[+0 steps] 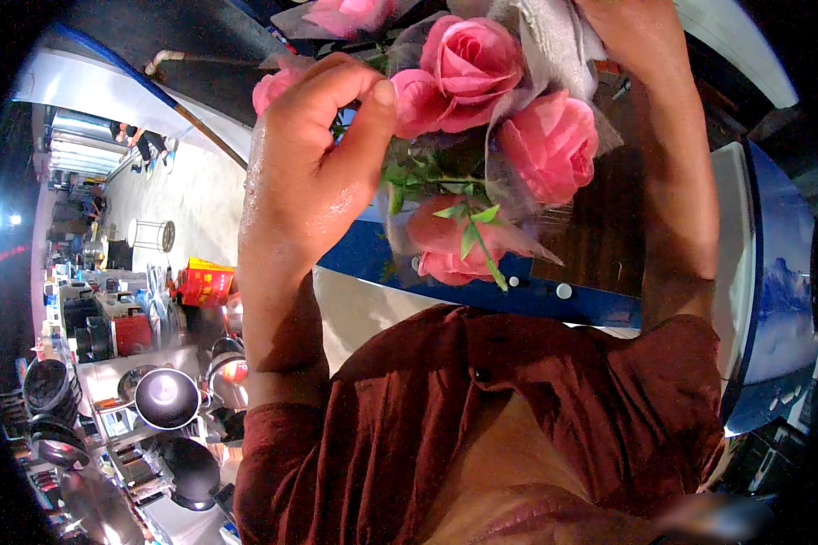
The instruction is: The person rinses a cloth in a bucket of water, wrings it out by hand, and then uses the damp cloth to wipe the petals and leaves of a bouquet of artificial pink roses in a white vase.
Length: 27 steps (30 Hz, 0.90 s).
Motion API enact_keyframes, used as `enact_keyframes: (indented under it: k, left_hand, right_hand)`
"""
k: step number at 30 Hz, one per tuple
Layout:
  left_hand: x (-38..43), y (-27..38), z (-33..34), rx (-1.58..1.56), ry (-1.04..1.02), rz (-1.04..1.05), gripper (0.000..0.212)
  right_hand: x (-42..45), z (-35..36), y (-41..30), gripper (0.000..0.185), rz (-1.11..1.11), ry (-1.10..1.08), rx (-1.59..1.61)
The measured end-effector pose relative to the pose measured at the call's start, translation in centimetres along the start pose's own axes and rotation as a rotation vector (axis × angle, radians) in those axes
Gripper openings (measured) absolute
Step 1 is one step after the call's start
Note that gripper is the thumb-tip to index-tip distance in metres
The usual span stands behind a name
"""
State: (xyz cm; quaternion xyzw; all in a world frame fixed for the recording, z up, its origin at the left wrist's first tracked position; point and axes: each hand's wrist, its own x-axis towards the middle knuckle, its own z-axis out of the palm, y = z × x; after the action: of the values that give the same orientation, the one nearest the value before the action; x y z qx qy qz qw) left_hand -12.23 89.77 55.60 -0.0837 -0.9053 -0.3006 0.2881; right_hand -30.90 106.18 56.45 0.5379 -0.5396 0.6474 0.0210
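Pink artificial roses (474, 71) with green leaves (474, 218) and sheer wrapping cluster before my chest. My left hand (313, 150) is at their left side, wet and shiny, with thumb and index fingertip meeting at a rose's edge. The picture does not settle whether a petal or wrap is pinched there; the other fingers are hidden. At the top edge my right hand (630, 30) grips a light grey cloth (562, 48), which hangs against the wrapping; its fingertips are cut off from view. One more rose (450, 255) hangs low, partly behind leaves and wrap.
Beneath the flowers runs a dark wood-patterned surface (596, 231) with a blue edge (586, 310). A panel with a blue mountain picture (780, 272) stands at right. On the left are several pans (168, 398), a red-yellow bag (206, 281), a stool (151, 235) and a distant person (146, 144).
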Motion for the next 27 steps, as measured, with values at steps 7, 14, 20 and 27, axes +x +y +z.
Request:
enact_keyframes:
  k: [7,14,20,27]
  left_hand:
    - [0.2,0.6,-0.3,-0.047,-0.024,-0.074,0.009]
    - [0.2,-0.2,-0.3,0.032,-0.027,0.029,0.007]
    - [0.1,0.1,0.1,0.068,-0.033,-0.007,0.008]
    - [0.3,0.7,0.2,0.09,-0.029,0.023,0.006]
  right_hand:
    - [2.4,1.7,-1.8,0.024,-0.495,-0.659,-0.031]
    - [0.7,2.3,-4.2,0.025,-0.332,-0.694,-0.687]
    - [-1.3,-0.1,-3.3,0.017,0.305,-0.221,-0.144]
    - [-3.5,-2.2,0.7,0.012,0.423,0.07,0.021]
